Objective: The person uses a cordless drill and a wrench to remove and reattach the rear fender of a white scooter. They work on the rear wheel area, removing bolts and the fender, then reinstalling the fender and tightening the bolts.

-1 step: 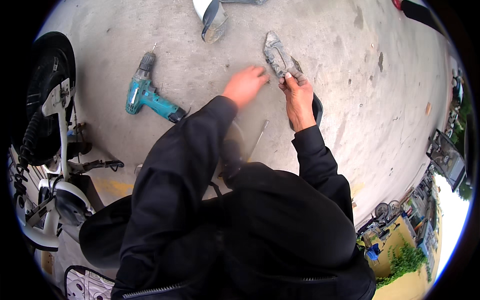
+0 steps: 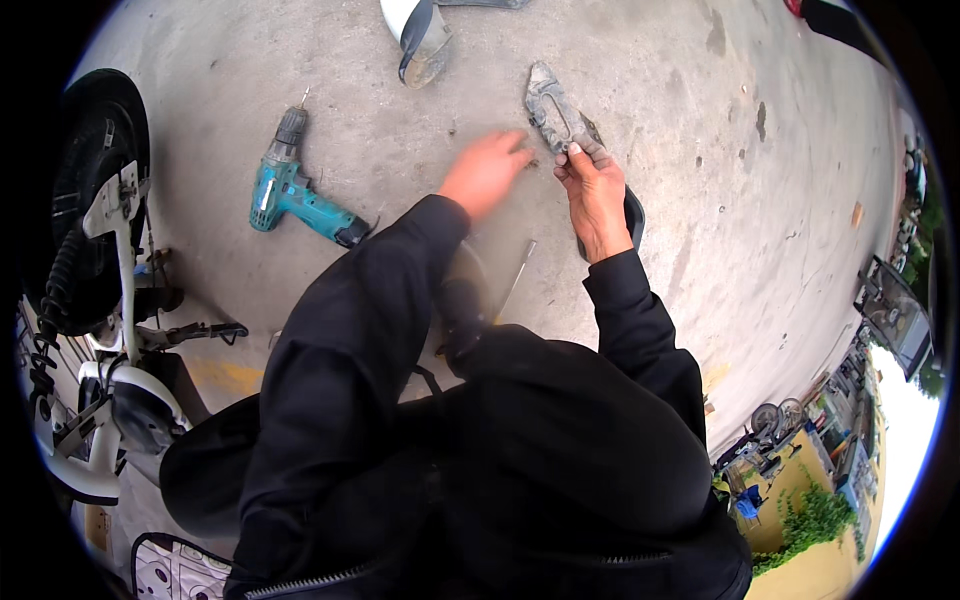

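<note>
A worn, dirty grey bracket (image 2: 549,105) with a long slot is pinched by its near end between the thumb and fingers of my right hand (image 2: 598,205). My left hand (image 2: 485,175) is just left of that bracket, apart from it. Motion smears its fingers, so their grip cannot be made out. Partly hidden beneath my right hand is a black, round-cornered object (image 2: 635,222). Between my forearms, a thin metal rod (image 2: 518,280) lies on the concrete, its near end close to my knee.
A teal cordless drill (image 2: 300,197) lies on the floor to the left. Beyond my hands is a white and dark curved panel (image 2: 425,50). A motorbike's wheel (image 2: 105,180) and white frame (image 2: 125,250) stand at the left edge. Plants (image 2: 805,525) show at the lower right.
The view has shifted very slightly, and my blurred left hand sits a touch further left. My right hand keeps the bracket in the same grip.
</note>
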`<state>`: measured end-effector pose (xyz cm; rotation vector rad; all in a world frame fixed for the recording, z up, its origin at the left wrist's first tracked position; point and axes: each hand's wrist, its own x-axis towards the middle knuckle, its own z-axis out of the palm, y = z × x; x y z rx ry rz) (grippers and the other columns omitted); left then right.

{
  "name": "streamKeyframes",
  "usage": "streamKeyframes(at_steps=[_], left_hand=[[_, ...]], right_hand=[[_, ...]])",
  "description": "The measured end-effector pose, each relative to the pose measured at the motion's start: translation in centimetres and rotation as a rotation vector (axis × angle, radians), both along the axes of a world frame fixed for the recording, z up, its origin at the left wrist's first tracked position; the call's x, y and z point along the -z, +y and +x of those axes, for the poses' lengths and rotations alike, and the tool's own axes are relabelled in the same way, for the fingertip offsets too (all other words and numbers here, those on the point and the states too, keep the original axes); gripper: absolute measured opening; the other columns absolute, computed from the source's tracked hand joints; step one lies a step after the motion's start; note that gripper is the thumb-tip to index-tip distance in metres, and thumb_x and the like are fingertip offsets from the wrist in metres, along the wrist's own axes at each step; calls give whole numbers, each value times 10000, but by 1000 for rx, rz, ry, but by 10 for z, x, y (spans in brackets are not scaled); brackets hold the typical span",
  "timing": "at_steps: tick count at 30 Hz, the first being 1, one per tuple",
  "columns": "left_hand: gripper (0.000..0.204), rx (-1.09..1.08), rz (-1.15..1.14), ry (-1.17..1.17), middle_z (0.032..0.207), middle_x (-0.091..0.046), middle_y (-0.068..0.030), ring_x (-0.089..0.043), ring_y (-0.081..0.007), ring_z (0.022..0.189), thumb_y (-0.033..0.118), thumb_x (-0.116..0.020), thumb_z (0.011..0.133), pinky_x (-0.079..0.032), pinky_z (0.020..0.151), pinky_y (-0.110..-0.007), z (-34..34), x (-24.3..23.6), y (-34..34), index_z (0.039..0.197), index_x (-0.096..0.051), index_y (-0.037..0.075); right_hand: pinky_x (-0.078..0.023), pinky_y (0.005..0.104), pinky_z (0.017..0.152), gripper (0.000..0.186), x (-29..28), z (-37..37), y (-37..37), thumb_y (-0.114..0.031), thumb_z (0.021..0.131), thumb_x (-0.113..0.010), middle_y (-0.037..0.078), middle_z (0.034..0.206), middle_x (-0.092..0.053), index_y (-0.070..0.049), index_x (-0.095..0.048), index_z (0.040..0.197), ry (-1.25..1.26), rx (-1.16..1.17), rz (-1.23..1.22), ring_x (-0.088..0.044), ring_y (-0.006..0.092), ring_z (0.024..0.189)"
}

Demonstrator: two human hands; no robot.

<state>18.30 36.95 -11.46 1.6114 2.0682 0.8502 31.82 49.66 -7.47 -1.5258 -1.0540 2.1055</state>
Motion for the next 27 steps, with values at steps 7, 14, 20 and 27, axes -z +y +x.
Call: streamKeyframes(at_steps=[7, 14, 20, 27], left_hand=[[358, -652, -68, -1299, 1141, -677, -115, -651, -184, 999, 191, -651, 945, -524, 865, -322, -43, -88, -46, 1229, -631, -27], [319, -1167, 406, -1498, 1058, -702, -73, -650, -123, 925, 158, -725, 912, -518, 807, -253, -66, -117, -137, 1170, -656, -16], [320, -1349, 352, -1323, 1053, -712, -61, -679, -136, 878, 224, -718, 925, -518, 769, -239, -109, -133, -252, 1162, -652, 19], [286, -936, -338, -485, 817, -714, -66, -648, -139, 699, 214, -685, 909, -503, 634, -277, -185, -216, -353, 1038, -701, -41]], right_hand=[[-493, 260, 739, 219, -37, -75, -49, -134, 925, -703, 28, 943, -664, -43, -591, 1089, 135, -331, -154, -630, 110, 845], [-497, 254, 720, 164, -85, -172, -122, -144, 931, -687, 21, 955, -676, -51, -623, 1050, 50, -706, -225, -633, 100, 823], [-542, 317, 732, 402, -97, -244, -173, -293, 918, -654, 171, 929, -702, 59, -636, 1110, 7, -1672, 501, -683, 208, 875], [-549, 335, 882, 490, -66, -275, -237, -386, 843, -693, 130, 1204, -689, -67, -691, 1216, -667, -2332, 1077, -659, 275, 1138]])
